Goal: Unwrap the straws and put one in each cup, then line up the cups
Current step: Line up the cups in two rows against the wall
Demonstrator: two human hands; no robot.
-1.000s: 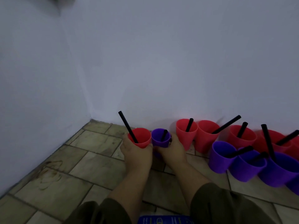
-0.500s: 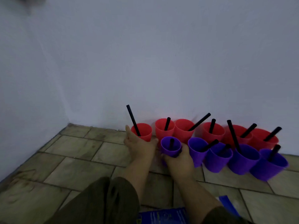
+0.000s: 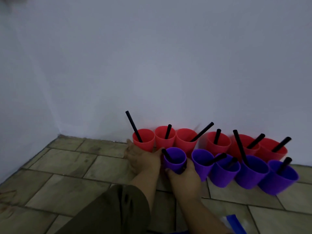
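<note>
- Grip first: my right hand [image 3: 184, 176] was curled round a purple cup [image 3: 174, 162], black straw [image 3: 166, 154] inside.
- My left hand [image 3: 143, 157] lay open just left of it, touching the end red cup [image 3: 143, 141].
- I judged the cup should go down level, snug against the purple row [image 3: 226, 168] on the right.
- Beyond, the red row [image 3: 217, 142] lined the wall [image 3: 168, 65]; leaning straws could snag.
- A blue packet [image 3: 234, 223] lay beside my right forearm.

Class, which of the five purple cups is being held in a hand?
The leftmost purple cup, at the front row's left end: the right hand curls round it. No hand grips the other four.
</note>
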